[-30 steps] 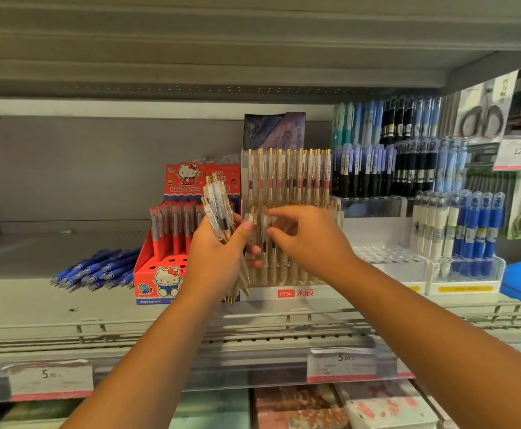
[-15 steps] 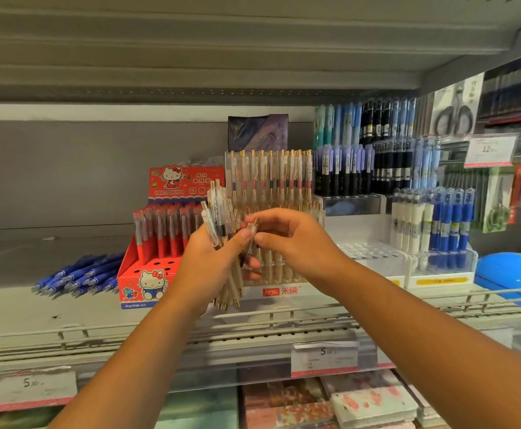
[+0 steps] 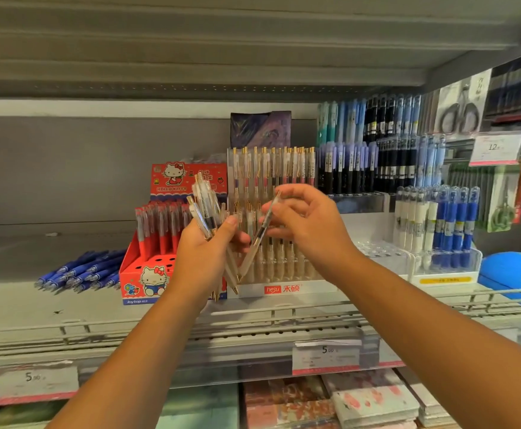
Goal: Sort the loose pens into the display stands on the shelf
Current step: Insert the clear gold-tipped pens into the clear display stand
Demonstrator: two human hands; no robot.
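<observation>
**Head camera: two hands and a clear pen at a stationery shelf**

A person's left hand (image 3: 203,252) grips a fanned bundle of clear pens (image 3: 205,205). Its fingers are curled round the barrels, with the thumb across the front and the gold tips pointing down toward the front edge of the shelf (image 3: 36,305). Just beside it, the right hand (image 3: 311,230) pinches a single clear pen (image 3: 263,230) between thumb and fingertips, its other fingers loosely curled. That pen slants, tip down and to the left, and whether it touches the bundle cannot be told.

Both hands are raised in front of the clear display stand (image 3: 284,287) at mid-shelf, whose rows hold similar pens. A red cartoon-cat stand (image 3: 147,274) sits against its left side. Farther left, loose blue pens (image 3: 79,274) lie flat, with bare shelf running on to the left end. A low wire rail (image 3: 284,314) runs along the front edge. Toward the right end, a white tiered stand (image 3: 444,278) holds blue and white pens, with open holes in its front tier. The underside of the upper shelf spans the top of the view.
</observation>
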